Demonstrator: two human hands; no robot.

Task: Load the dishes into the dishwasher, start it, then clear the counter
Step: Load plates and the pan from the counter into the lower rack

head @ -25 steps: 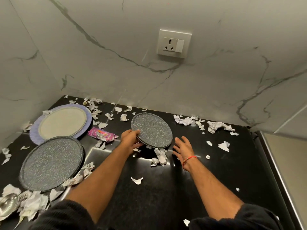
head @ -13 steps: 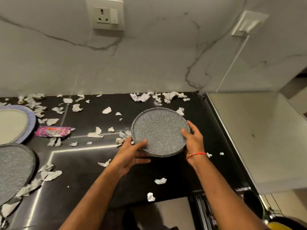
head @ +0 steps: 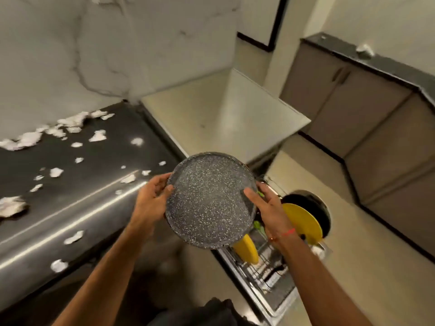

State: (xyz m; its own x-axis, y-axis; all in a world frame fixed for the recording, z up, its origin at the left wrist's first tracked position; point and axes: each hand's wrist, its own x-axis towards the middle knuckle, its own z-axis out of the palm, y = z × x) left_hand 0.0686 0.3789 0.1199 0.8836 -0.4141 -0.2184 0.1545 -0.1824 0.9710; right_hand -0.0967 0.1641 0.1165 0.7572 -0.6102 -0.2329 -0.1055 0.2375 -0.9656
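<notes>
A person's two bare forearms reached up from the bottom of the frame, dark sleeves pushed back at the elbows; the left hand (head: pixel 152 196) gripped the left rim of a round, dark grey speckled plate (head: pixel 209 203), its fingers curled under the edge and the thumb pressed on top; the right hand (head: pixel 267 205) clasped the opposite rim, thumb laid across the speckled face and fingers hidden behind, a red thread bracelet (head: pixel 287 232) at the wrist; the plate was held in the air, tilted toward the camera, between the black counter and the open dishwasher, touching neither. Below and to the right, the pulled-out wire dishwasher rack (head: pixel 266 267) held a round yellow plate (head: pixel 303 223) standing on edge, a second yellow dish (head: pixel 246 249) nearer the camera, and a black round dish (head: pixel 313 208) upright behind the yellow plate. To the left, the glossy black stone counter (head: pixel 70 208) lay littered with torn white paper scraps (head: pixel 30 138), thickest along the white marble wall (head: pixel 82 55). Beyond the plate sat the cream top of the dishwasher (head: pixel 223 118); farther off, grey-brown cabinets (head: pixel 353 102) with a dark worktop ran along the far wall, blurred.
</notes>
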